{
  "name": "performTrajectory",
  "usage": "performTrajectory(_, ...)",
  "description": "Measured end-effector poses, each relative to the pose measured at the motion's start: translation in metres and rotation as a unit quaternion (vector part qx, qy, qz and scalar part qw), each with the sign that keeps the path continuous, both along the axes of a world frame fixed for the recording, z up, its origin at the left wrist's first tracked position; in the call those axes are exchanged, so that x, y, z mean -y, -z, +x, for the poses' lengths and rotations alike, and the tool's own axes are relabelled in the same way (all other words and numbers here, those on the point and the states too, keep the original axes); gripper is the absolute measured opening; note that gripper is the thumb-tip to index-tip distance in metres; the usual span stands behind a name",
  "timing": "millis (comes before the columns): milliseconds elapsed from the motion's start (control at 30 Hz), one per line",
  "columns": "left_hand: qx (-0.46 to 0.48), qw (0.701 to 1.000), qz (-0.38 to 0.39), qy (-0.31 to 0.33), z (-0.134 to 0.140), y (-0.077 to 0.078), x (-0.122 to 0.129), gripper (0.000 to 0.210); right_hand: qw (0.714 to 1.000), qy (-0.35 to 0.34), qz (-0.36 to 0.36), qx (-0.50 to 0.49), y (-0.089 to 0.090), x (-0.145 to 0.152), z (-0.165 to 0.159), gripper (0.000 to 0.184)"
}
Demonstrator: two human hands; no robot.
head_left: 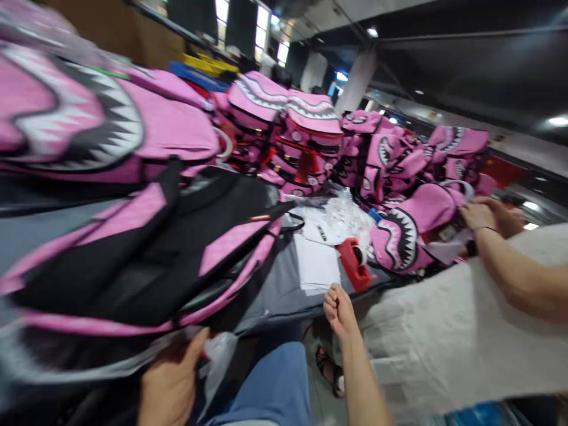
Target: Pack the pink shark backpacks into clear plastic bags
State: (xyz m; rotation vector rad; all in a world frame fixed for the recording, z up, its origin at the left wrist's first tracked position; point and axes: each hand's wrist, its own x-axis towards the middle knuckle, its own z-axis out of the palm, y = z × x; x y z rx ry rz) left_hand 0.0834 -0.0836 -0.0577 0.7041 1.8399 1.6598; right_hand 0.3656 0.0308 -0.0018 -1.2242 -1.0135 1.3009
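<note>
A black and pink backpack [146, 254] lies in front of me with its strap side up. Clear plastic bag film [84, 371] runs along its near edge, blurred at the left. My left hand [171, 378] is closed on that plastic at the bag's near side, thumb uppermost. Over the table's front edge, my right hand [339, 313] is closed, fingertips pinched together at the lower edge of a stack of white paper sheets [317, 263]. Whether a sheet or something small is between those fingertips, I cannot make out. A red tape dispenser [355, 266] stands beside the paper.
Pink shark-mouth backpacks [310, 127] are piled along the back, with a large one [177, 127] at left. Crumpled clear plastic [346, 216] lies behind the paper. At right, a co-worker's hands [483, 219] hold a pink shark-mouth bag [419, 228].
</note>
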Motion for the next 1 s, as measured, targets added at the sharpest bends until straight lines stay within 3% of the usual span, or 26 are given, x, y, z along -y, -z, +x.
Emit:
performTrajectory(67,0.003,1.0,0.003,-0.004,-0.006,0.003,-0.003,0.074,0.99,-0.142,0.023,-0.007,-0.006,0.014,-0.055,0.045)
performTrajectory(133,0.008,1.0,0.011,-0.01,-0.008,0.004,-0.005,0.071,0.952,-0.28,0.103,0.069,-0.017,0.025,-0.103,0.039)
performTrajectory(233,0.023,0.999,0.022,-0.02,-0.005,0.005,-0.006,0.063,0.831,-0.391,0.285,0.273,-0.029,0.031,-0.157,0.031)
performTrajectory(333,0.046,0.998,0.032,-0.023,-0.003,0.008,-0.007,0.059,0.698,-0.366,0.413,0.457,-0.026,0.029,-0.185,0.023)
performTrajectory(400,0.066,0.997,0.037,-0.025,-0.003,0.01,-0.008,0.057,0.632,-0.311,0.47,0.532,-0.018,0.027,-0.192,0.021)
performTrajectory(467,0.087,0.995,0.041,-0.022,-0.004,0.012,-0.009,0.053,0.592,-0.267,0.511,0.563,-0.011,0.026,-0.193,0.02)
performTrajectory(533,0.111,0.993,0.049,-0.007,-0.003,0.012,-0.008,0.048,0.574,-0.242,0.529,0.575,-0.006,0.027,-0.193,0.021)
performTrajectory(700,0.185,0.978,0.089,0.026,0.0,0.01,-0.003,0.053,0.577,-0.224,0.503,0.603,-0.005,0.033,-0.19,0.016)
performTrajectory(800,0.222,0.971,0.084,0.005,0.002,0.008,-0.003,0.056,0.612,-0.242,0.448,0.605,-0.007,0.037,-0.184,0.01)
performTrajectory(867,0.242,0.967,0.078,0.0,0.001,0.007,-0.004,0.055,0.66,-0.259,0.386,0.59,-0.007,0.037,-0.181,0.014)
performTrajectory(1000,0.271,0.96,0.074,0.007,-0.003,0.001,-0.004,0.05,0.8,-0.33,0.219,0.451,0.003,0.026,-0.186,0.016)
